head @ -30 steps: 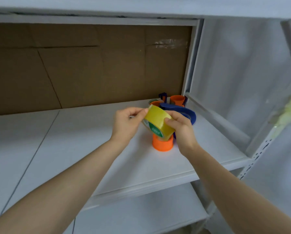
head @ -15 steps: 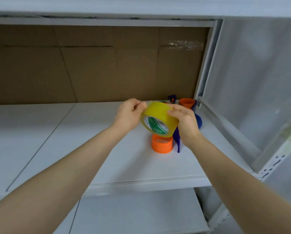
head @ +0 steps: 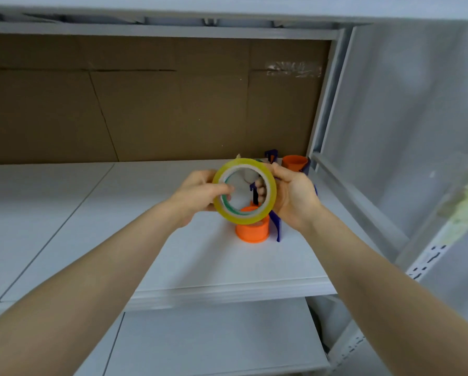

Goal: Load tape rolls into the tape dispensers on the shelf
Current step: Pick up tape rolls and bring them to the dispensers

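Both hands' fingers [head: 224,189] clamp the yellow tape roll [head: 244,190], now turned hole-forward, ready for the orange dispenser hub [head: 252,229].

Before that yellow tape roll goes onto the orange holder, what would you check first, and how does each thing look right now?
1. Roll held firmly: ok. The left hand and right hand both grip the yellow tape roll.
2. Roll's hole clear: ok, you can see through it.
3. Orange holder upright on the shelf: ok.
4. Roll lined up flat over the holder: not ok, it faces the camera on edge.
5. Loose tape end found: cannot tell.
6. Second holder at the back loaded: cannot tell.
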The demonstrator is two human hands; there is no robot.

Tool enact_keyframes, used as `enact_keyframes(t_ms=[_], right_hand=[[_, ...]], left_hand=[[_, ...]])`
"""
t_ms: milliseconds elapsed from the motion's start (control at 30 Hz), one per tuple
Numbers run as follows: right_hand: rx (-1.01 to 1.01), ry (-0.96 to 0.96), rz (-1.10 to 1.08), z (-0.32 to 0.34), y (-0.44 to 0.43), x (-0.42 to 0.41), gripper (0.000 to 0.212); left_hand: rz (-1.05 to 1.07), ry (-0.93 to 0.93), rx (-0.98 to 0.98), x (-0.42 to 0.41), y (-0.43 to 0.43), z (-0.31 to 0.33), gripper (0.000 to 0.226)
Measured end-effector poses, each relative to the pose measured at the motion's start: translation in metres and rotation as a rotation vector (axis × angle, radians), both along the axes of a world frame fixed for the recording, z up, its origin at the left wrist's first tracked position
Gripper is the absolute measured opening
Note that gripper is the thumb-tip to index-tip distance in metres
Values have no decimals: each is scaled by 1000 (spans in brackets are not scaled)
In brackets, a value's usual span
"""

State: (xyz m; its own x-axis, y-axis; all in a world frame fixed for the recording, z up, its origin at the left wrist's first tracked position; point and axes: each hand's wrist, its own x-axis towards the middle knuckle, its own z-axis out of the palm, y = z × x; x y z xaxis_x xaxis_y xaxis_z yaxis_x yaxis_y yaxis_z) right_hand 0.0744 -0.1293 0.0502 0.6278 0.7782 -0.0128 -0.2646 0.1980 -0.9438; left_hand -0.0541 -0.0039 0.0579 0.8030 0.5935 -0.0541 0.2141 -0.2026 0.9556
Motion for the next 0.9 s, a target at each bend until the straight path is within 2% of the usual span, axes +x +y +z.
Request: enact_keyframes(t_ms=[33,133,200,267,333,433,600,733,900], right_hand=[[-107,-130,-71,-4,4,4,32],[-430,-682,-251,-16,3,19,31],[-571,-868,-184,-24,-4,25,31],[-692,-851,-69,-32,-10,25,31],[-739,-795,-77,-40,-15,26,32],[-731,-784,-135,-44,-21,28,36],[-692,-775,-188,-50,-24,28,31],[-656,-735,-199,-54,-25,29,31],[-672,-737,-185,-54,-26,33,35]], left_hand=[[81,-7,-31,1,0,-3,15],[176,13,-155,0,4,-11,18],[180,67,-157,3,6,-12,20],[157,119,-118,10,4,-15,22],[136,153,-96,20,1,-20,20],[120,208,-86,36,-5,-28,16],[123,270,-63,60,-4,-42,39],[127,358,54,72,4,-47,61],[10,402,206,74,6,-53,58]])
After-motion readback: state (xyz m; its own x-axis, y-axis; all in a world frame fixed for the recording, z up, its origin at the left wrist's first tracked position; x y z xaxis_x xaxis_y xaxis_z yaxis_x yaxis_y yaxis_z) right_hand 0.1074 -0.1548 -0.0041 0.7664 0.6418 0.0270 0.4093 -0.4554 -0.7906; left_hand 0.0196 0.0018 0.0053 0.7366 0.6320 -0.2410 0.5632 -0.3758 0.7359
